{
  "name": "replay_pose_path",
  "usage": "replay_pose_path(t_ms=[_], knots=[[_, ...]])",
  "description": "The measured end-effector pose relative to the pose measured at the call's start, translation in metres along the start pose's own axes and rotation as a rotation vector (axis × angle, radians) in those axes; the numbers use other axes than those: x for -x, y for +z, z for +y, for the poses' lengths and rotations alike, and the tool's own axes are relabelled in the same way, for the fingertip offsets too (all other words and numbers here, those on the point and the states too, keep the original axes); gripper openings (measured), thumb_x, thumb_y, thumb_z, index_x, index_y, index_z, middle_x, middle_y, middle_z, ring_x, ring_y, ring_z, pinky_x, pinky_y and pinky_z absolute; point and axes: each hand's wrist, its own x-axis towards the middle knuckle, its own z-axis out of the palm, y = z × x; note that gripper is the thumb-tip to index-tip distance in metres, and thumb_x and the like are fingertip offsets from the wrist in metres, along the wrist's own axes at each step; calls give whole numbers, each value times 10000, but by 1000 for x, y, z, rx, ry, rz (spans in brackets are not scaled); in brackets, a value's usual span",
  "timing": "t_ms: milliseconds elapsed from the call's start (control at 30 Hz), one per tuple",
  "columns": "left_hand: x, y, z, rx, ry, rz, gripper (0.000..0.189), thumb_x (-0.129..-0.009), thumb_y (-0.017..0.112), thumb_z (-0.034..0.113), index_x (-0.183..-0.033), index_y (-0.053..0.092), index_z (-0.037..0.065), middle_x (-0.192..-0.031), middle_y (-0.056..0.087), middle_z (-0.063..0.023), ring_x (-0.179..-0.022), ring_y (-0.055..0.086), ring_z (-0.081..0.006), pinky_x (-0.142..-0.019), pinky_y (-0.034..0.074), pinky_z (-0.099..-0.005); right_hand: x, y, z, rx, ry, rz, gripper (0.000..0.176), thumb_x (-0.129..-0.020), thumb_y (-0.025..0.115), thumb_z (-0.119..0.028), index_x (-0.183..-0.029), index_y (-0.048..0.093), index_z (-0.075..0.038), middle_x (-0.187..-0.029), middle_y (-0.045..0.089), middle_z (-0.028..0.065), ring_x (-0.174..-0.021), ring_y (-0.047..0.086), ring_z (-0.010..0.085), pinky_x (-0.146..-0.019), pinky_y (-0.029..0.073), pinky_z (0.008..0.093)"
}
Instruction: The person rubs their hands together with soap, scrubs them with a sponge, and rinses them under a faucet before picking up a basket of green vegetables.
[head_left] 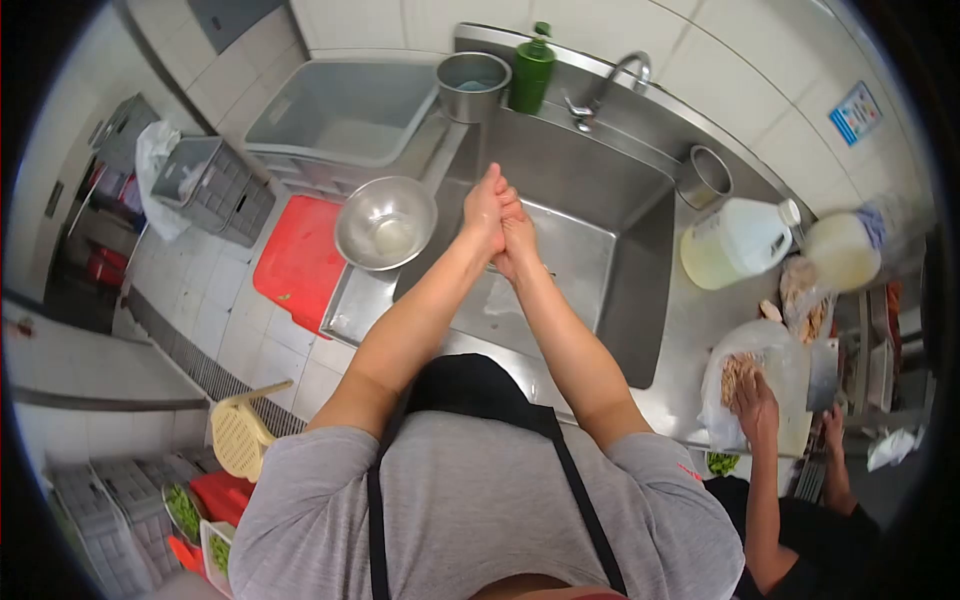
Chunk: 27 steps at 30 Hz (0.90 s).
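Note:
Over the steel sink [560, 235], my left hand [482, 212] and my right hand [514, 232] are clasped together, palms pressed and fingers closed around each other. No tool shows in them; whether anything small lies between the palms is hidden. Both forearms are bare and reach in from the sink's front edge. A round metal bowl [386, 224] sits on the ledge to the left of my hands. Behind the basin stands the tap [612, 88], with a green pump bottle [532, 70] to its left.
A grey tub [345, 110] and a metal pot [473, 85] stand at the back left. A metal cup [704, 177] and a jug of pale yellow liquid [735, 243] are on the right. Beside them, a co-worker's hand [757, 405] reaches into a plastic bag [715, 385].

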Motion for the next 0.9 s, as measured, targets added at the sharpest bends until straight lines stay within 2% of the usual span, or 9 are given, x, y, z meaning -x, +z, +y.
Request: replay_pose_path(t_ms=[100,167,267,333,467,700,767,833,900], knots=[[-9,8,-9,52,-271,-253,396,-874,401,331,-543,260,165,-422,171,63,-355,214,-46,-394,290,-234,48,19,-36,-349,102,-158,302,-816,501,-165,-1097,422,-89,-1012,490,45,-917,508,173,-797,435,298],[-15,9,-22,356,-594,-742,353,-858,424,347,-591,418,118,-460,353,33,-379,322,-69,-445,359,-238,57,10,-45,-521,152,-248,299,-807,508,-161,-1085,430,-82,-1016,488,48,-920,508,176,-804,437,313],[-2,32,-50,254,-417,-437,370,-877,378,332,-768,545,21,-747,547,-76,-677,543,-165,-661,459,-258,42,-34,-46,-367,-39,-396,360,-785,540,-159,-1102,400,-65,-1054,465,64,-933,503,185,-827,436,363],[14,55,-63,253,-338,-498,360,-867,406,316,-861,539,-17,-903,541,-118,-838,526,-192,-757,438,-266,37,-54,-54,-284,-110,-77,183,-743,585,-179,-892,525,-93,-925,528,23,-818,528,168,-683,460,305],[-3,36,-101,238,-146,-749,424,-873,379,343,-997,511,-40,-1208,417,-201,-1168,356,-275,-1001,263,-313,35,-75,-67,-38,-127,-49,147,-740,591,-173,-824,521,-75,-830,531,40,-735,531,168,-630,457,309],[14,56,-137,475,-177,-229,389,-834,472,343,-895,533,-36,-1068,510,-171,-986,501,-258,-850,414,-333,32,-100,-105,452,-217,34,155,-734,603,-159,-688,514,-40,-639,538,75,-567,537,170,-524,451,317],[38,85,-143,-169,4,181,336,-794,554,173,-1017,419,-39,-956,521,-133,-978,492,-233,-861,397,-312,31,-99,-104,1038,-340,324,268,-734,596,-180,-547,461,-43,-484,490,74,-416,457,169,-420,385,301],[31,78,-158,-220,41,139,375,-755,597,142,-1025,398,-26,-863,516,-112,-906,514,-227,-819,420,-322,19,-117,-88,1492,-497,398,320,-777,535,-214,-511,461,-53,-489,508,94,-426,479,212,-440,404,309],[14,71,-157,-270,96,94,430,-716,639,111,-1032,376,-13,-771,512,-92,-835,537,-221,-777,443,-332,21,-124,-84,1912,-1077,381,284,-762,510,-234,-530,479,-72,-527,539,86,-482,523,247,-493,425,326]])
